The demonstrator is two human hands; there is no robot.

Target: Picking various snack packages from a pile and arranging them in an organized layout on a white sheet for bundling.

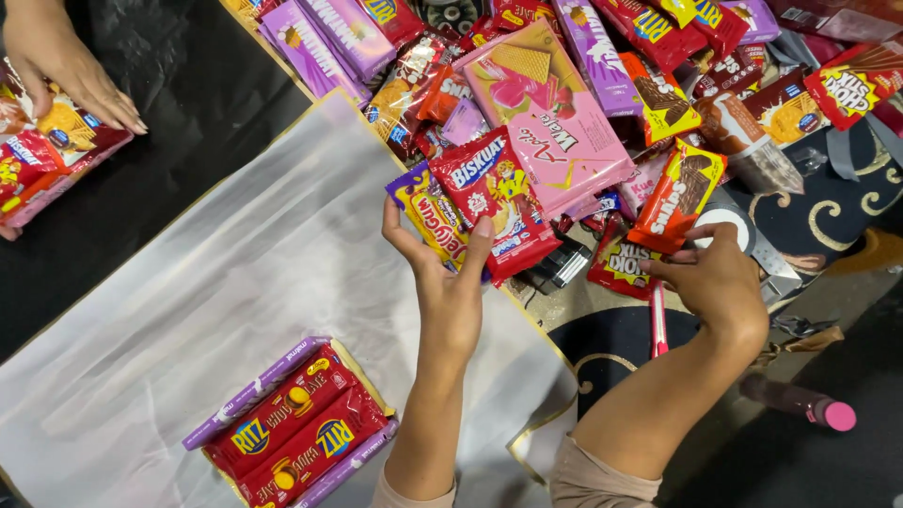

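Left hand [450,273]: raised with palm turned up and fingers spread, thumb and fingertips clasping the lower edge of a red biscuit packet [499,202] and, tucked behind it, a purple-and-yellow jelly packet [423,207].
Right hand [720,277]: fingers curled, fingertips pinching the bottom corner of an orange-and-yellow chocolate packet [679,196]; whether it also grips the red chocolate-stick packet [621,263] just beside its thumb cannot be told.
Red biscuit packet: tilted, its top overlapping the big pink wafer packet [550,118] beyond the left hand's fingertips.
Heap of snacks [658,56]: spread beyond both hands, a jumble of purple, red, pink and yellow wrappers lying over one another.
White sheet [235,282]: to the left of the left hand and under its forearm, laid flat with a gold edge.
Stacked bundle [296,423]: on the white sheet, near the left elbow; red cracker packets side by side, flanked by long purple packets.
Pink pen [657,325]: just below the right hand, beside the wrist.
Pink-capped bottle [804,403]: lying to the right of the right forearm, well apart from the hand.
Another person's hand [66,66]: far left of the left hand, resting flat on a pile of red packets [47,155] on a black sheet [188,113].
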